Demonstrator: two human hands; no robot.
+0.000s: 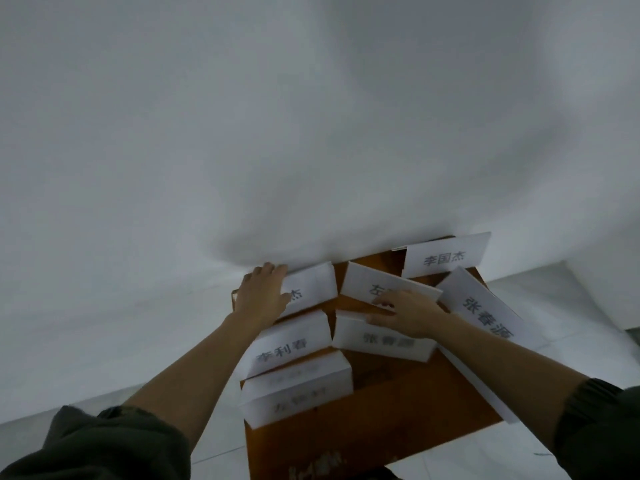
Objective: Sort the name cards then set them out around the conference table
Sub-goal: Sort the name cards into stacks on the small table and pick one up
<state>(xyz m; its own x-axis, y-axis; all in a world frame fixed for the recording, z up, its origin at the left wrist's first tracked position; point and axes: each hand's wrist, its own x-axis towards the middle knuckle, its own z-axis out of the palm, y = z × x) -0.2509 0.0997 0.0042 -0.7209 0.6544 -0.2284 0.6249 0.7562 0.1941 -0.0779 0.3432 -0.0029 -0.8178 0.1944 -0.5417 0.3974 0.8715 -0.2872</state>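
a bunch of folded white name cards [291,344] is being shown spread over a small orange-brown table [398,410] that's sitting tight against a white wall [311,133]; the far-left card [311,289] by the wall is being covered at its left end by the left hand [263,296], with the fingers laid fairly straight over it and the thumb resting on its face, so it's being touched rather than gripped; the right hand [408,313] is being held flat and loose over the middle of the table; its fingers are being stretched leftward onto the middle card [367,282] starting with 左, and the thumb is being laid along the top edge of the blurry card [381,337] just below; a standing card [446,254] reading 李国杰 is being propped upright at the far right by the wall; a slanted card [485,306] reading 张春源 is being left lying along the right side; more cards, one reading 李利春, are being shown nearer the camera beside the left forearm; dark sleeves [114,441] are being worn pushed up past the forearms; pale tiled floor [519,455] is being seen beside the table.
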